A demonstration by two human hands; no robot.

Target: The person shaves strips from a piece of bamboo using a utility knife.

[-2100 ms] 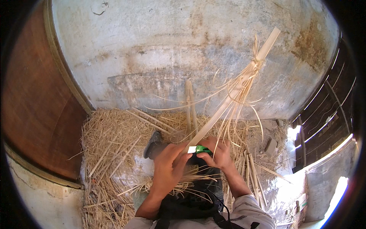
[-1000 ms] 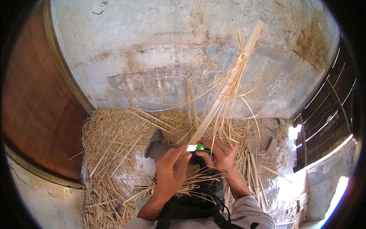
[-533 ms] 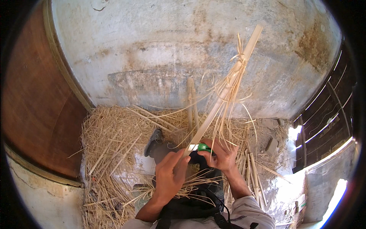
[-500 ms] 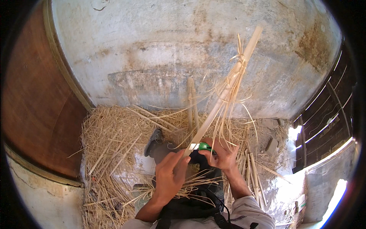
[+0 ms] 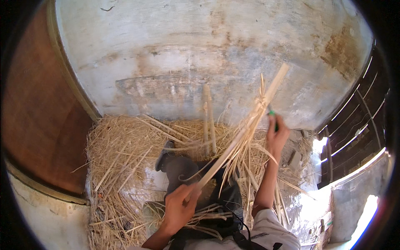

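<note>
Two bare hands are busy with one long pale strip (image 5: 228, 152), and from where I stand everything hangs on how that strip slants: its long axis runs from the person's lap up and away to their right, towards the stained wall (image 5: 166, 33). The left hand (image 5: 181, 205) is at the strip's near end, fingers closed around it. The right hand (image 5: 279, 132), arm stretched out, is just right of the strip's upper part, wrapped round a green-handled tool (image 5: 272, 113); whether its tip touches the strip I can't tell, it's too small and blurred. So the far end lies nearer the right hand. A tuft of thin shavings (image 5: 255, 117) clings to the strip's upper half, ends drooping between it and the outstretched forearm. Beyond the strip, a little to its left, two poles (image 5: 206, 118) stand before the wall. Loose straw (image 5: 112, 141) lies thick on the floor left of the strip, with a dark shoe (image 5: 165, 156) between, and another bunch of strands (image 5: 208, 216) spreads over the lap, below the strip's near end.
</note>
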